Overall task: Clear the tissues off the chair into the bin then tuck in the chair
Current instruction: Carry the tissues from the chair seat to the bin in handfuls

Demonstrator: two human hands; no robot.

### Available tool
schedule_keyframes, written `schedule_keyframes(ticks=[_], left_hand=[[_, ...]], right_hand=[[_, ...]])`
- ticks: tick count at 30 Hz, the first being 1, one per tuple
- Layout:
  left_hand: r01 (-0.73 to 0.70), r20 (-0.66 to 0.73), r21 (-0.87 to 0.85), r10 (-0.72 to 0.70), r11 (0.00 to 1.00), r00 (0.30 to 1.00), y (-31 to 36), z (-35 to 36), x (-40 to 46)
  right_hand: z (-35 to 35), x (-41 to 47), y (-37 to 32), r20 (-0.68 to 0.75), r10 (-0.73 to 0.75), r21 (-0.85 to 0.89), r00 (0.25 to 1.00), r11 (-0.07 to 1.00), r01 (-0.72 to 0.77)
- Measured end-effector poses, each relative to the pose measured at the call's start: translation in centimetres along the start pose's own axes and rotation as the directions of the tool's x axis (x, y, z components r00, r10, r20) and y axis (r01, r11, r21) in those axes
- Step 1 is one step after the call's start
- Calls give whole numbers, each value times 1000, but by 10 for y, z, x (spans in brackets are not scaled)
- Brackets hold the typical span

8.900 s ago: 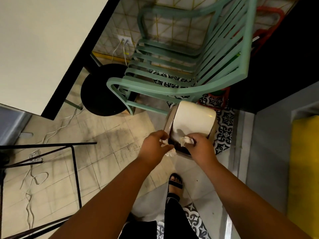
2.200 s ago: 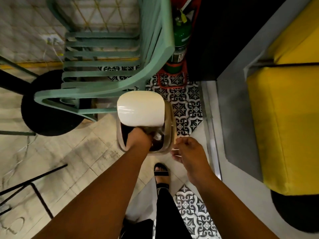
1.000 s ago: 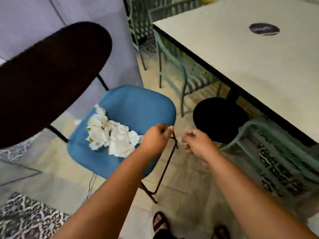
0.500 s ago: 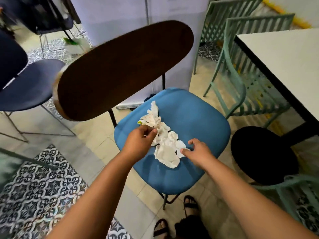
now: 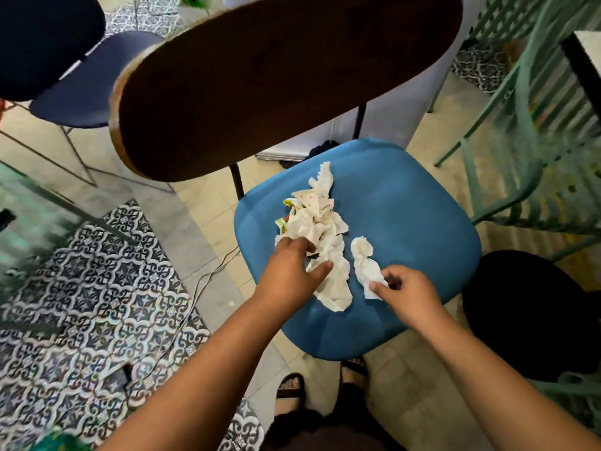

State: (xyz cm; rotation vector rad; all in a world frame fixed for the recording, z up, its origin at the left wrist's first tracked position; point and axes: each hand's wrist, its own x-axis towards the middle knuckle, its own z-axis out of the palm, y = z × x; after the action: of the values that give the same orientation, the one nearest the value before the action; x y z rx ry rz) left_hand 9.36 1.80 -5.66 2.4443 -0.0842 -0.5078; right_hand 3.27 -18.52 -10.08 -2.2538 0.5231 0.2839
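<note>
A blue-seated chair [image 5: 406,222] with a dark wooden backrest [image 5: 276,76] stands in front of me. A heap of crumpled white tissues [image 5: 320,229] lies on the left half of the seat. A separate twisted tissue [image 5: 366,265] lies just right of the heap. My left hand [image 5: 292,271] rests on the heap's near edge, fingers spread over the paper. My right hand [image 5: 406,292] pinches the near end of the separate tissue between thumb and fingers. The bin is out of view.
A mint-green slatted chair [image 5: 527,141] stands to the right, beside a table edge [image 5: 582,63]. A round black table base [image 5: 527,317] sits at the right. A dark blue chair [image 5: 81,86] is at the upper left. A cable [image 5: 195,288] crosses the patterned floor tiles.
Both hands have dropped onto the tissues. One tissue now lies apart from the heap with my right hand pinching it. The view has moved closer to the seat.
</note>
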Motion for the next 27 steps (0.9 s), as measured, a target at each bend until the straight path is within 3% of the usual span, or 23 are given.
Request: schedule_keyframes(ticks=[4,10,18,27], left_hand=[[143,36,47,-145,989,989,-2,8,-4],[236,86,-109,-227,966,970,-6,10,-10],[262,214,-284,-206,922,955,-11,-4,-21],[240,406,-436,-49,867,913,4,-16,-30]], right_hand=[[-11,-11,1,23,-59,55,998,997,58],[-12,-17,2,30,-84,71,996,994,82],[-12,-32,-2,-50,-36,147,998,988,43],[0,-94,8,-251,140,319,958,946,-55]])
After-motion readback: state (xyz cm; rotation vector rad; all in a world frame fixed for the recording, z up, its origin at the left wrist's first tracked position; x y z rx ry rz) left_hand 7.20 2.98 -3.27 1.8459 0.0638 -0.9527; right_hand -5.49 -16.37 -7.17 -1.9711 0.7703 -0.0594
